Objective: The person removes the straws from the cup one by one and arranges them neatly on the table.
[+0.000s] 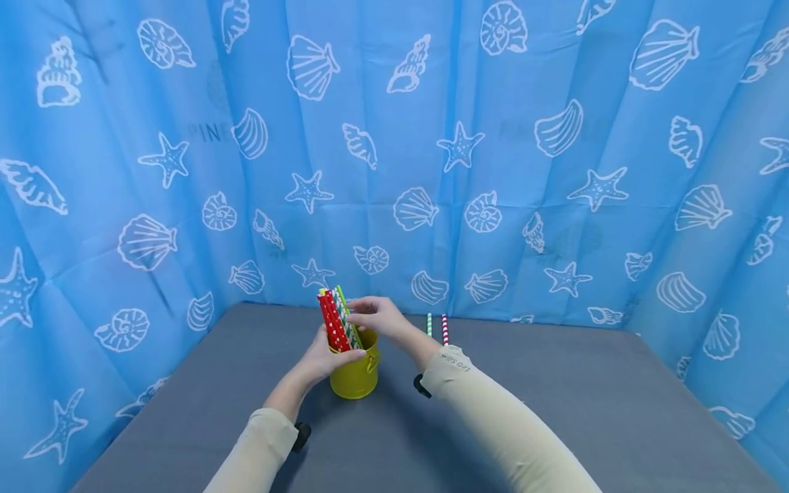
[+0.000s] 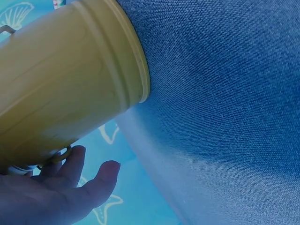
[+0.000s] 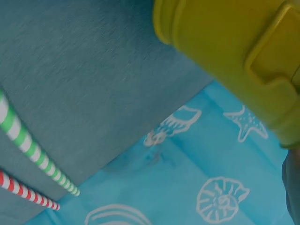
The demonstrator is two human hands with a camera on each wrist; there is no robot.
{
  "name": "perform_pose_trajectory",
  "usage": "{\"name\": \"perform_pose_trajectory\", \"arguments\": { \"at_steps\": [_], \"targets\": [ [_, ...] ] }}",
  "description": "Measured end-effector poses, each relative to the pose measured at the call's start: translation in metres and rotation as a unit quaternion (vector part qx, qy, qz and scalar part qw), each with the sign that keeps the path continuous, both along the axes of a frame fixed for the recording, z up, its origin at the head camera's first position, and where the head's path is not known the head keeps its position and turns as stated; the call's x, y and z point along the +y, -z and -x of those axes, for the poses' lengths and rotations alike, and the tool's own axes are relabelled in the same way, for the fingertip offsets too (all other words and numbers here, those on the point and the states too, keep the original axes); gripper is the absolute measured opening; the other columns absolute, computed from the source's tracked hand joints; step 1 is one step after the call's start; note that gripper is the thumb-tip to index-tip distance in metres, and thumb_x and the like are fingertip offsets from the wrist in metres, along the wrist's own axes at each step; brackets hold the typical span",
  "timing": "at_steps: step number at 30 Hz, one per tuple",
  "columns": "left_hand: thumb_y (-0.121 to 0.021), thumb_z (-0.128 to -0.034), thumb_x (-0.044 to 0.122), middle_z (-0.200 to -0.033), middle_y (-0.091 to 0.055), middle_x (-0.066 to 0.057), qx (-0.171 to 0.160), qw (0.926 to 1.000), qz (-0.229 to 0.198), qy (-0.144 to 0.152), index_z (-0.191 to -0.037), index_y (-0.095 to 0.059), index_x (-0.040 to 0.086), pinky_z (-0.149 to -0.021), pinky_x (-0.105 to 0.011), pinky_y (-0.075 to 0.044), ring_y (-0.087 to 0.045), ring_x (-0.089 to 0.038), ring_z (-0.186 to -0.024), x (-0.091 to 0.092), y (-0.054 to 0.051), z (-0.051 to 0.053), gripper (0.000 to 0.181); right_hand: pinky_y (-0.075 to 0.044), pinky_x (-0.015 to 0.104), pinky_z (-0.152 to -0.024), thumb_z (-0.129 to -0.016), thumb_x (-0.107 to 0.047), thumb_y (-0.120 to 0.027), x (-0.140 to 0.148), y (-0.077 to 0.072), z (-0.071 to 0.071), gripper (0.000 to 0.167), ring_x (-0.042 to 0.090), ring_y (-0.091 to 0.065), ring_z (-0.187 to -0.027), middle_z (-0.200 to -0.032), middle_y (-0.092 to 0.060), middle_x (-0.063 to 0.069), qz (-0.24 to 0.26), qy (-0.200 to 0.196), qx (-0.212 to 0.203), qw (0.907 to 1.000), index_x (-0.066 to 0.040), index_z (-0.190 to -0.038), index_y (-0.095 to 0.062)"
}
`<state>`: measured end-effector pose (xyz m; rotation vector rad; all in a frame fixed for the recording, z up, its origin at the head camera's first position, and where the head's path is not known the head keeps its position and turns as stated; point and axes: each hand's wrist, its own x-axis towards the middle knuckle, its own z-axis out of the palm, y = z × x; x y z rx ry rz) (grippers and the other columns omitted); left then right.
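A yellow bucket (image 1: 354,378) stands upright on the table with a bunch of paper straws leaning left out of its mouth. Red straws with white dots (image 1: 333,322) stick out at the left, beside green-patterned straws (image 1: 347,322). My left hand (image 1: 322,356) holds the bucket's rim, thumb across its near side; in the left wrist view some of its fingers (image 2: 77,180) lie by the bucket's lug. At the right of the bunch, my right hand (image 1: 381,318) pinches at the green straws; its fingertips are partly hidden.
A green-striped straw (image 1: 429,324) and a red-striped straw (image 1: 444,330) lie on the grey table (image 1: 555,397), right of the bucket and past my right forearm. A blue shell-print curtain (image 1: 382,150) hangs along the table's back and sides.
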<state>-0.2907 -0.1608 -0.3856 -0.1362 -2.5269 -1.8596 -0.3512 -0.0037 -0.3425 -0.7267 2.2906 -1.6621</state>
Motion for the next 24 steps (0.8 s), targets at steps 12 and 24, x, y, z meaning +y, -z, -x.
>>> {"name": "perform_pose_trajectory", "arguments": {
  "at_steps": [12,24],
  "targets": [
    [-0.075,-0.0855,0.021,-0.145,-0.03,-0.025,-0.006,1.0,0.006,0.002,-0.148,-0.009,0.001,-0.104,-0.06,-0.034,-0.038,-0.042,-0.13,0.003,0.0,0.0,0.093,-0.054,0.032,-0.069,-0.092,-0.02,-0.068,-0.019,0.005,-0.002,0.03,0.017,-0.056,-0.077,-0.09,-0.062,0.004,-0.017,0.042,0.011,0.9989,-0.005,-0.118,-0.067],
    [-0.076,-0.0848,0.021,-0.146,-0.03,-0.023,0.009,0.9998,0.004,0.016,-0.147,-0.011,0.002,-0.103,-0.057,-0.037,-0.038,-0.041,-0.13,0.0,-0.001,0.0,0.092,-0.046,0.024,-0.055,-0.089,-0.021,-0.073,-0.029,0.009,0.002,0.017,0.015,-0.053,-0.061,-0.073,-0.055,0.002,-0.07,0.061,0.067,0.9934,-0.007,-0.098,-0.071]
  ]
}}
